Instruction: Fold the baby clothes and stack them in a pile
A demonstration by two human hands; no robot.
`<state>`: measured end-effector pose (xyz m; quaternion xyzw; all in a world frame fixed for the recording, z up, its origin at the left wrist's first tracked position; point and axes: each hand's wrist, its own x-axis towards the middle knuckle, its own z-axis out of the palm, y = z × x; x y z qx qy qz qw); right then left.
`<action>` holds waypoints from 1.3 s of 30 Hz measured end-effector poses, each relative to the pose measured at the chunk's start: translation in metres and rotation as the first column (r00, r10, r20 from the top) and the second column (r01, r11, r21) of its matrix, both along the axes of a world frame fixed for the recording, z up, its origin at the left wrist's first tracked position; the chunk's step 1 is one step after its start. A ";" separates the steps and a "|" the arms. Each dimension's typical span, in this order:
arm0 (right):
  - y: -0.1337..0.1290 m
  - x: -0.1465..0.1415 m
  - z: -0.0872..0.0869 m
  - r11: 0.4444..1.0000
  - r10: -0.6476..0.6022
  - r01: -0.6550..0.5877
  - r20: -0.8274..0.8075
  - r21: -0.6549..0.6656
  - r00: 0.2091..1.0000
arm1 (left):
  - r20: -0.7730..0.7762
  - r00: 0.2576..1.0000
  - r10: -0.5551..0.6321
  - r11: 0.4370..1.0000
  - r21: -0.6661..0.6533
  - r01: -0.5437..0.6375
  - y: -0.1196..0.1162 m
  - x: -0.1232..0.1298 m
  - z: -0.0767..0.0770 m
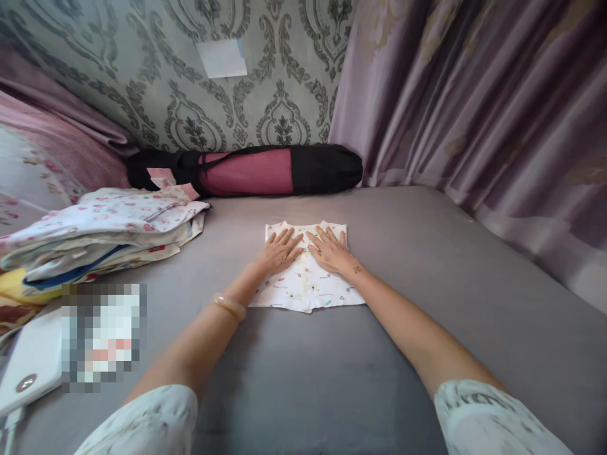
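Note:
A small white garment (317,287) with tiny printed figures lies spread on the grey sheet (313,373) in front of me. It looks like a child's top, with a seam or placket down its middle; its exact kind is partly hidden under my hands. My left hand (283,249) rests flat on its upper left part, fingers spread, a pale bangle on that wrist. On the upper right part my right hand (328,249) presses flat, fingers also apart. Neither hand grips the cloth.
Folded clothes (118,230) are piled at the left. Below them are a white device with a cable (33,354) and a pixelated object (107,335). A black and pink rolled bag (246,170) lies along the wall. Purple curtains (427,95) hang at the right.

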<state>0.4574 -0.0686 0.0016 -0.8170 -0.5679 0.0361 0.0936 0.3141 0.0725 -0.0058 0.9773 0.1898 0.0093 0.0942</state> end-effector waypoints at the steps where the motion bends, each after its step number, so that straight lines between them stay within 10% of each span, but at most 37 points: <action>1: 0.001 0.001 0.001 1.000 0.000 0.000 -0.010 -0.008 1.000 | -0.005 1.000 -0.002 1.000 0.003 0.002 0.000 0.000 0.001; 15: -0.079 -0.042 0.009 0.957 0.278 -0.282 -0.068 -0.064 0.958 | 0.004 0.989 -0.148 0.988 0.046 0.147 -0.052 -0.086 0.004; 28: -0.129 -0.029 0.012 0.969 0.246 -0.247 -0.090 0.003 0.965 | 0.011 0.998 -0.070 0.997 -0.022 0.070 -0.049 -0.134 0.012; 39: -0.176 -0.010 0.022 0.912 0.387 -0.388 0.033 0.132 0.922 | 0.171 0.957 -0.232 0.972 0.015 0.233 -0.038 -0.172 0.024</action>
